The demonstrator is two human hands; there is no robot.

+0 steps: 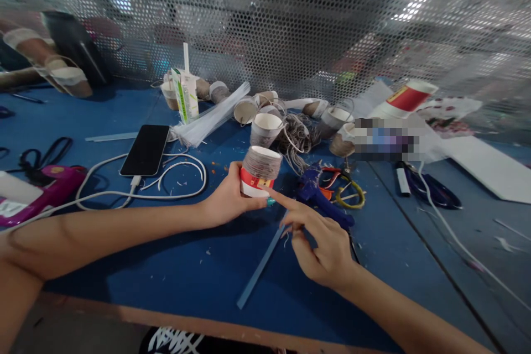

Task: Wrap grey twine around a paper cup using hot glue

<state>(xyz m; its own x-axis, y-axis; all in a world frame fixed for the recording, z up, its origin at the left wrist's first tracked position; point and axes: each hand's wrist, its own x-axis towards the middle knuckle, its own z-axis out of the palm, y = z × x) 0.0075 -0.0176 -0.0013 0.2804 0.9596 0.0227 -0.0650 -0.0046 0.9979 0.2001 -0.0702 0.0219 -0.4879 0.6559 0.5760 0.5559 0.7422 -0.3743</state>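
Note:
My left hand (229,199) is wrapped round a small paper cup (258,183), holding it tilted above the table. Grey twine winds round the cup's upper part; its lower part shows red and white print. My right hand (317,238) has its index finger stretched out to the cup's lower side, with the other fingers loosely curled and nothing visible in them. Just beyond the cup lie a tangle of grey twine (298,135) and a twine-wrapped cup (266,128). Near my right hand are a blue glue gun (311,185) and scissors with a yellow handle (350,194).
A translucent glue stick (261,268) lies before me. On the left are a phone (145,149) with a white cable and a magenta glue gun (62,185). Several small cups, clear sticks (215,116) and a carton (186,97) line the perforated metal screen (249,22).

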